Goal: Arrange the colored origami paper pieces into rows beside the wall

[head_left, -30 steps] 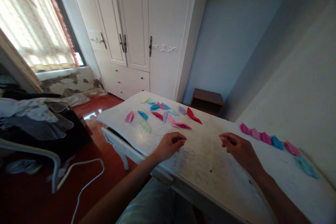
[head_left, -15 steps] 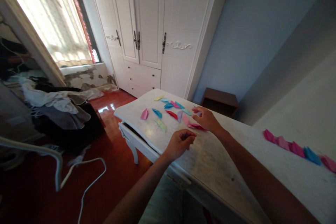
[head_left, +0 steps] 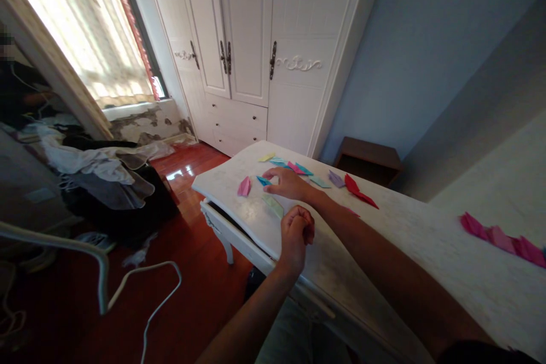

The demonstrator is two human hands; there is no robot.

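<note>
Blue folded-paper piece (head_left: pixel 261 181) on white tabletop (head_left: pixel 226 175), mid-frame, apparently being reached for by right hand (head_left: pixel 286 183), thumb and fingers parted; contact unclear. Pinch seemingly called for next. Left hand (head_left: pixel 297 234) loosely curled, contents unseen.

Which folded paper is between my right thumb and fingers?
The blue folded paper, just right of the leftmost pink one; it alone shows between the thumb and fingers of your right hand.

The paper pieces (head_left: pixel 244 186) look matt, the tabletop (head_left: pixel 224 178) smooth and faintly glossy.
</note>
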